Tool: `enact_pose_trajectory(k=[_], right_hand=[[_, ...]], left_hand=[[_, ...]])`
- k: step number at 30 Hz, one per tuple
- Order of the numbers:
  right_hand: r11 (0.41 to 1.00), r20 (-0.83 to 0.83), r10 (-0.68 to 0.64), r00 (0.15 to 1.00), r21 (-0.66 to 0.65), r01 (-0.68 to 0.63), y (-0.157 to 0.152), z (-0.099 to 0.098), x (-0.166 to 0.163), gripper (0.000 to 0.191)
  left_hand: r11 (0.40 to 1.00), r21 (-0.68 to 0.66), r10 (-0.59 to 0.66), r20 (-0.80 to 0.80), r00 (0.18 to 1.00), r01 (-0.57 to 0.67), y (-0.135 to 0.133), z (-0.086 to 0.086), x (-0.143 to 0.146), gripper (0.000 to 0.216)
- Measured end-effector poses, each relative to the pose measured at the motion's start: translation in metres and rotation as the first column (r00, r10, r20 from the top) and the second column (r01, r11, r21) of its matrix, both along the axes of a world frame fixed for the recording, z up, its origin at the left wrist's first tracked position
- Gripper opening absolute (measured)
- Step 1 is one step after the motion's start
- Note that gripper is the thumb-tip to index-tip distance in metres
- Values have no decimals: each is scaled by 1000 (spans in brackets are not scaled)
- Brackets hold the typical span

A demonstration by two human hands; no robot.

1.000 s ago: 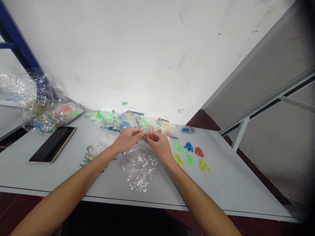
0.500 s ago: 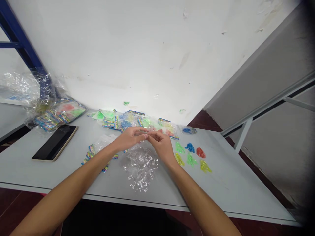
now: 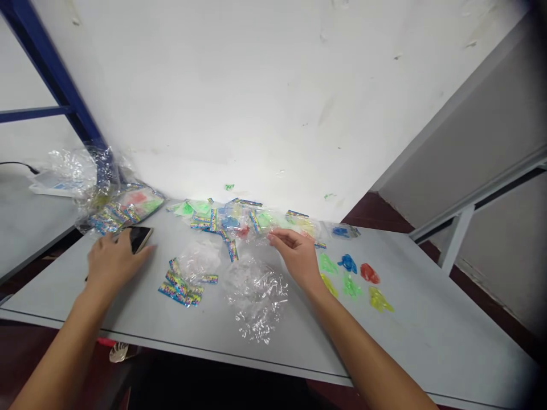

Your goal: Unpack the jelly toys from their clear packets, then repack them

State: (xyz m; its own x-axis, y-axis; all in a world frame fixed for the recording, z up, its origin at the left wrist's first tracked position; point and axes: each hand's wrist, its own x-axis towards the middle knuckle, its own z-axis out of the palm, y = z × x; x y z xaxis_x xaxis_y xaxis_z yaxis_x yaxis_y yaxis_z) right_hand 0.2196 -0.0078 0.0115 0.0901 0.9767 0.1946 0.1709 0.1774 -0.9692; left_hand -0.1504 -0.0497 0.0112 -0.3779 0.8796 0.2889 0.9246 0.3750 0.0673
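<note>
My left hand (image 3: 111, 259) lies over a dark phone (image 3: 140, 236) on the table's left side. Its fingers and thumb are spread, and it covers most of the phone. Over the table's middle, my right hand (image 3: 297, 253) is closed in a pinch; what sits between its fingertips is too small to make out. Below it lies a crumpled clear plastic bag (image 3: 256, 296). To its right are small stretchy-looking pieces: a green one (image 3: 328, 263), a blue one (image 3: 347, 263), a red one (image 3: 370, 273) and a yellow one (image 3: 379, 299), among others.
Colourful printed strips (image 3: 182, 290) lie beside clear plastic (image 3: 200, 256). Along the white wall (image 3: 239, 114) stretches a row of packets (image 3: 265, 219) with coloured contents. A bulging plastic bag (image 3: 128, 202) rests at the back left, near a blue metal frame (image 3: 64, 85).
My left hand has parted from the right hand and moved left onto the phone. My right hand stays pinched over the middle. The view has shifted slightly.
</note>
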Motion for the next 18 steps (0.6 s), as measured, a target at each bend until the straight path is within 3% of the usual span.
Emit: enact_pose_trajectory(k=[3,11,18], right_hand=[[1000,23,14,1000,2,-14,-1,0,-2,24],[1000,17,19,1000,-5,-19,-1,0,-3,24],[1000,22,23,1000,10,-23,-4,0,-3,24]], left_hand=[[995,-14,94,7,996,-94,-9,-9,-18,72],[998,21,59,28,998,-59,-6,-11,-8,72],[998,58,-9,22,1000,8,-13,-11,-9,97]])
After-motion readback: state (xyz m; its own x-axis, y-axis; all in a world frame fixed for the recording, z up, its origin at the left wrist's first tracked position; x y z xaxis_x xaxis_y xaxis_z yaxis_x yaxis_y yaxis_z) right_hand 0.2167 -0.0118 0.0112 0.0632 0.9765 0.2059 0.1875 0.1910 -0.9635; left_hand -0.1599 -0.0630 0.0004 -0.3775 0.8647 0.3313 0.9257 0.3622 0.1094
